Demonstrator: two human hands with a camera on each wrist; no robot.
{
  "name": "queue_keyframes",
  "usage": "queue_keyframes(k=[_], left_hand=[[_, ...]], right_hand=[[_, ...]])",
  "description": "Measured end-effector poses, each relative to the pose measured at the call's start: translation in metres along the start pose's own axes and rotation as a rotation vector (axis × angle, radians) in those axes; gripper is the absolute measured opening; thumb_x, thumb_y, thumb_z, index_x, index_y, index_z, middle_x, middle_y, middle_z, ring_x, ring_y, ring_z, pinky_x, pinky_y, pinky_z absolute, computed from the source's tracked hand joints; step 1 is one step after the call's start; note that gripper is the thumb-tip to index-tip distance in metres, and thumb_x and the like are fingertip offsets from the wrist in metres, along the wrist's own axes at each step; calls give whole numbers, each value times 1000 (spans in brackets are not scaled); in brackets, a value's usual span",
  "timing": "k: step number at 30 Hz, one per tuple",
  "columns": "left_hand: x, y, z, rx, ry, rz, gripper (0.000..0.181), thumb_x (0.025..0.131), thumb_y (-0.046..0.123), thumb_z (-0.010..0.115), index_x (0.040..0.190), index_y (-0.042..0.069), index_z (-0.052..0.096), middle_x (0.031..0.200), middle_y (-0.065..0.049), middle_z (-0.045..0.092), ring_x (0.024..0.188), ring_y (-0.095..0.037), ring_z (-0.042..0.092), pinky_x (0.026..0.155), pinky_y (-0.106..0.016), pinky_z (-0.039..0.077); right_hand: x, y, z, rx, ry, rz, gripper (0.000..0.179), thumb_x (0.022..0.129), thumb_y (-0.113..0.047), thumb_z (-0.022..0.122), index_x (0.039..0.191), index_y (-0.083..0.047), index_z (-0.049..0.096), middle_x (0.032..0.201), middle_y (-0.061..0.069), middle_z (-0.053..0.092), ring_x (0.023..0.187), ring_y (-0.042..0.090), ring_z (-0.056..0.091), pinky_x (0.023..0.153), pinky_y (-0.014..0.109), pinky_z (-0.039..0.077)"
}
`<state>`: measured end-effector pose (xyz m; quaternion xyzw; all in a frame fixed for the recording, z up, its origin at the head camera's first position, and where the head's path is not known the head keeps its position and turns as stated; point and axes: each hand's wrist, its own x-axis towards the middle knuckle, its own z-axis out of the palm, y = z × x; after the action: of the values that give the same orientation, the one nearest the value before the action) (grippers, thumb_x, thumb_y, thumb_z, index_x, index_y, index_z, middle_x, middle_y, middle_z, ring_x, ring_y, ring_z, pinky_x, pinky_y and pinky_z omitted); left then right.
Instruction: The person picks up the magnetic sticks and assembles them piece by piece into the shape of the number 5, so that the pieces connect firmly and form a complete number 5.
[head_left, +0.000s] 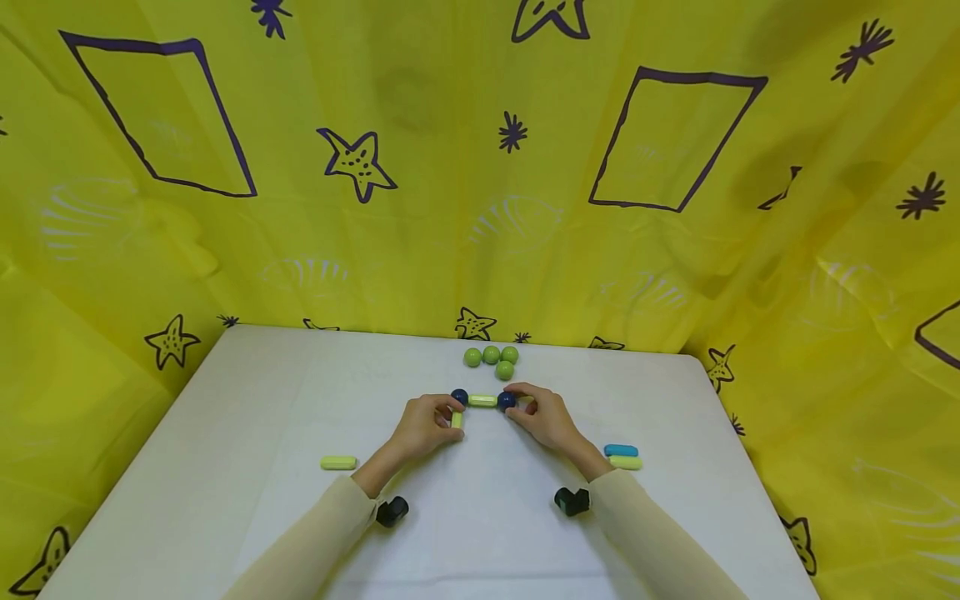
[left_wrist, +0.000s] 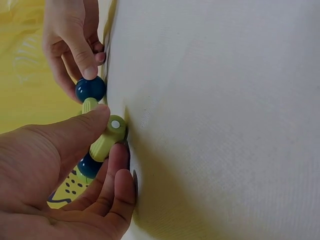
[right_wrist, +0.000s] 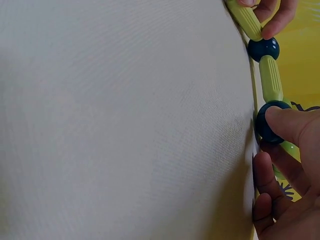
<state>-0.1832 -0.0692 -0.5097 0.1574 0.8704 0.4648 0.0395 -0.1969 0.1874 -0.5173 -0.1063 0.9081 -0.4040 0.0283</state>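
Two dark blue balls, a left one and a right one, are joined by a pale yellow-green rod lying crosswise between them. A second yellow-green rod meets the left ball and points toward the person. My left hand pinches this second rod between thumb and fingers; its white end dot shows in the left wrist view. At the other end, my right hand holds the right ball, with the thumb on top of it in the right wrist view.
Several green balls sit together behind the joined pieces. A yellow-green rod lies to the left. Right of the right forearm, a blue rod lies beside another yellow-green rod. A yellow curtain rises behind the white table.
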Motion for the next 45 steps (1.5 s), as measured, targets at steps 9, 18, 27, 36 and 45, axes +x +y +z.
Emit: queue_keyframes(k=[9, 18, 27, 36, 45], left_hand=[[1, 3, 0, -2, -7, 7, 33, 75, 2, 89, 105, 5, 76, 88, -6, 70, 70, -10, 58, 66, -25, 49], [4, 4, 1, -1, -1, 10, 32, 75, 3, 89, 104, 5, 76, 87, -4, 69, 69, -10, 56, 65, -24, 48], [9, 6, -9, 36, -86, 47, 35, 78, 6, 88, 111, 6, 74, 90, -7, 70, 70, -11, 59, 66, -27, 50], [28, 16, -34, 97, -111, 96, 38, 86, 13, 84, 120, 5, 71, 90, -8, 73, 66, -12, 64, 61, -28, 52], [60, 18, -39, 237, -31, 76, 46, 88, 25, 82, 130, 12, 69, 105, -11, 73, 76, -20, 60, 66, -33, 48]], right_hand=[[-1, -1, -3, -14, 11, 0, 39, 92, -15, 78, 131, -16, 69, 114, 4, 70, 72, 14, 53, 64, 28, 42], [-1, -2, -6, -14, 9, 1, 39, 93, -14, 77, 131, -16, 69, 117, 5, 70, 72, 15, 53, 65, 27, 42], [-1, -3, -6, -16, 10, -2, 39, 93, -14, 77, 131, -15, 69, 116, 4, 71, 73, 14, 53, 65, 27, 42], [-1, -2, -4, -13, 10, -22, 39, 93, -14, 78, 130, -15, 69, 115, 2, 71, 72, 13, 53, 65, 27, 43], [-3, -3, -1, 1, 11, -17, 38, 93, -14, 77, 130, -16, 69, 113, 2, 70, 69, 13, 52, 62, 26, 42]])
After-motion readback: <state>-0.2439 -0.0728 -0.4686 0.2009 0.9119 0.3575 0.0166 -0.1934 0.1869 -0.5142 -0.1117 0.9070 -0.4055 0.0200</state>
